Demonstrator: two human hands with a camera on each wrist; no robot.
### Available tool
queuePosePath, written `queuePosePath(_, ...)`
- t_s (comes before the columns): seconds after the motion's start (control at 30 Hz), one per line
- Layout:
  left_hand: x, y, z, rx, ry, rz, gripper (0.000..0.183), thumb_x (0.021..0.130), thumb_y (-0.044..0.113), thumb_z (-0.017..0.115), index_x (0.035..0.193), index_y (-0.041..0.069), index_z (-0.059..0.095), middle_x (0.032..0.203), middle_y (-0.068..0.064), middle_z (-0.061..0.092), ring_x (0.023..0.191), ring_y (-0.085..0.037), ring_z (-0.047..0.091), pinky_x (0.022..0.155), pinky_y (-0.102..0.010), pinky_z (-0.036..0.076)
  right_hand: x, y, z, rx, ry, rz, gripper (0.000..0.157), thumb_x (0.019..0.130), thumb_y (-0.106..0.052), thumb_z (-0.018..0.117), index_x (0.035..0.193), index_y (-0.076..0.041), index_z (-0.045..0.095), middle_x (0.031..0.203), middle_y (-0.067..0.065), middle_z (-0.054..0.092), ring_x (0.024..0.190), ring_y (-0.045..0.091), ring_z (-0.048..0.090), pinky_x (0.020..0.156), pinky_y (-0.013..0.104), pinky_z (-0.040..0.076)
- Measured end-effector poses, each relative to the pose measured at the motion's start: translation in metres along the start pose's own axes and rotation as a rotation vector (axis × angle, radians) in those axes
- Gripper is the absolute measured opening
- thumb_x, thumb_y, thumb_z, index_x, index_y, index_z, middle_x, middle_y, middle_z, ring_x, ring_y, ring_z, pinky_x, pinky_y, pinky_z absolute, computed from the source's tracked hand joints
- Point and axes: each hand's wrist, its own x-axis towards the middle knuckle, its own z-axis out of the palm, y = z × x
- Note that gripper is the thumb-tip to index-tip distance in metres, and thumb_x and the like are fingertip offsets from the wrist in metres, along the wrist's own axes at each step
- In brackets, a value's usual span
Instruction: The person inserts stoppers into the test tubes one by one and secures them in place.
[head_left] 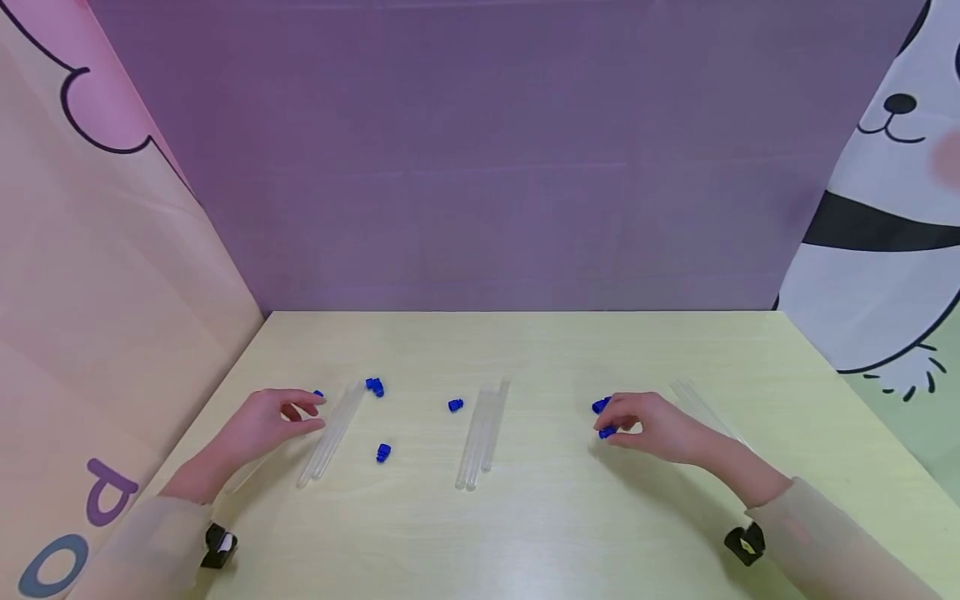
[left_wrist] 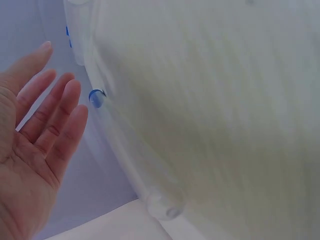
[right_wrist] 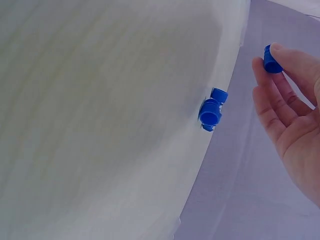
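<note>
My right hand (head_left: 654, 427) pinches a small blue tube cap (right_wrist: 271, 61) between thumb and fingertips, above the table. Just beyond it lie more blue caps (head_left: 600, 405), seen close together in the right wrist view. Over the left side of the table hovers my left hand (head_left: 272, 423), its fingers spread loosely with nothing between them. Next to its fingertips lie clear test tubes (head_left: 334, 433), side by side. In the left wrist view a clear tube (left_wrist: 135, 165) is near, with a blue cap (left_wrist: 96, 98) by its far end. Another blue cap (head_left: 318, 393) is partly hidden behind the left fingertips.
Several clear tubes (head_left: 480, 437) lie mid-table, with a blue cap (head_left: 455, 406) at their left. Loose caps (head_left: 383, 452) lie between the tube groups. Another clear tube (head_left: 701, 404) lies partly behind the right forearm. A purple cloth (head_left: 480, 158) hangs along the table's back edge.
</note>
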Motion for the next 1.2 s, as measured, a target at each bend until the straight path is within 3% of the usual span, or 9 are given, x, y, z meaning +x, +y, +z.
queuePosePath(0.3,0.009,0.000,0.003,-0.006,-0.058,0.009,0.035,0.075,0.021,0.073,0.103,0.002,0.065,0.082,-0.001,0.063,0.069,-0.016,0.055,0.053,-0.024,0.045,-0.006,-0.001,-0.003,0.006,0.031,-0.043,0.021,0.076,-0.003,0.070,0.096,-0.010,0.066,0.091,-0.011,0.058,0.076,0.005,0.055,0.070,0.029,0.050)
queuePosePath(0.77,0.018,0.001,0.009,-0.006,-0.121,0.005,0.033,0.075,0.016,0.073,0.102,0.000,0.064,0.079,0.000,0.060,0.067,-0.015,0.054,0.053,-0.024,0.046,-0.011,-0.003,-0.003,0.037,0.039,-0.041,0.020,0.077,-0.005,0.069,0.095,-0.012,0.066,0.092,-0.009,0.059,0.076,0.005,0.056,0.069,0.029,0.050)
queuePosePath(1.2,0.019,0.002,0.010,-0.004,-0.144,-0.050,0.035,0.075,0.011,0.072,0.104,-0.003,0.060,0.076,-0.001,0.058,0.066,-0.016,0.053,0.050,-0.026,0.046,-0.013,-0.006,-0.005,0.053,0.033,-0.020,0.020,0.078,-0.006,0.069,0.097,-0.012,0.065,0.093,-0.008,0.059,0.076,0.006,0.056,0.071,0.032,0.049)
